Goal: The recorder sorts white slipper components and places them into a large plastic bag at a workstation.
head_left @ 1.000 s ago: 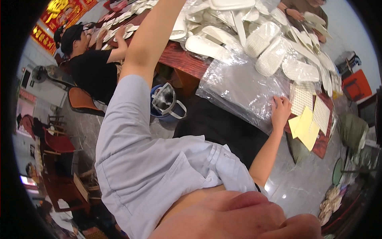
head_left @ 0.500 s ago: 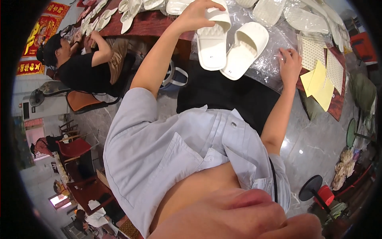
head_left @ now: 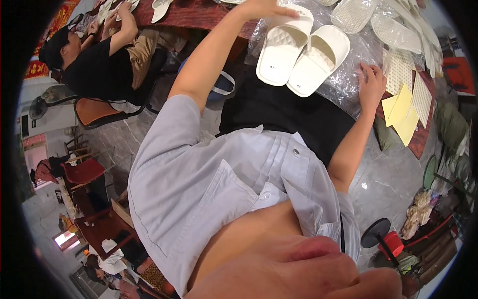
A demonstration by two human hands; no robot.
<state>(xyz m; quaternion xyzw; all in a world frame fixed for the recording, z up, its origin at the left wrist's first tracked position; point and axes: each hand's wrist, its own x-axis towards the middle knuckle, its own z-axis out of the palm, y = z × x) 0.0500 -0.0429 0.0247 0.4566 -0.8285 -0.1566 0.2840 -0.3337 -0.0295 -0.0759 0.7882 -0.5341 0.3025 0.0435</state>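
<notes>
A pair of white slippers (head_left: pixel 298 55) lies side by side on crinkled clear plastic film (head_left: pixel 343 82) at the edge of a red-brown table (head_left: pixel 199 12). My left hand (head_left: pixel 264 7) reaches far forward and grips the top end of the left slipper. My right hand (head_left: pixel 371 82) lies flat on the film just right of the slippers, fingers apart, holding nothing. My grey shirt and black-clad lap fill the middle of the view.
Yellow paper sheets (head_left: pixel 401 112) and white mesh insoles (head_left: pixel 420 94) lie right of my right hand. More white soles (head_left: pixel 393 30) are spread behind them. A person in a black shirt (head_left: pixel 94 65) sits at the left on an orange chair (head_left: pixel 94 112). A blue bag (head_left: pixel 221 89) sits below the table.
My left hand reached into the pile of soles, then came back with the white slippers, which now lie nearer me. My right hand stayed on the plastic film.
</notes>
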